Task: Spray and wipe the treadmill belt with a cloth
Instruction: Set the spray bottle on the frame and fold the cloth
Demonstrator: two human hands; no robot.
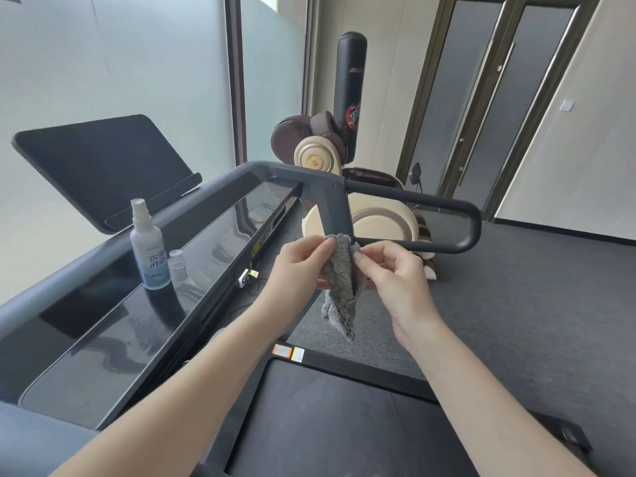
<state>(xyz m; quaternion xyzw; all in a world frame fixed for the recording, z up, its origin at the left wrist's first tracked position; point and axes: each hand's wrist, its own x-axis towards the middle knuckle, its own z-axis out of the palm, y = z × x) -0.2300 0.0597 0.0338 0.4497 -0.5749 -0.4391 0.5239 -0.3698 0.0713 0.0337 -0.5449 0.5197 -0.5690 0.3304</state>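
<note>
A grey fluffy cloth (pixel 340 287) hangs between both hands above the front of the dark treadmill belt (pixel 330 425). My left hand (pixel 296 266) grips the cloth's upper left edge. My right hand (pixel 392 266) pinches its upper right corner with thumb and forefinger. A white spray bottle (pixel 148 246) with a blue label stands upright on the treadmill's glossy console (pixel 103 339), well left of my hands. Its clear cap (pixel 178 265) stands beside it.
The treadmill's dark handrail (pixel 447 215) loops out to the right behind my hands. A black tablet holder (pixel 99 166) rises at the console's far left. A cream massage chair (pixel 344 201) and a black punching bag (pixel 351 94) stand beyond. Grey carpet (pixel 533 321) lies to the right.
</note>
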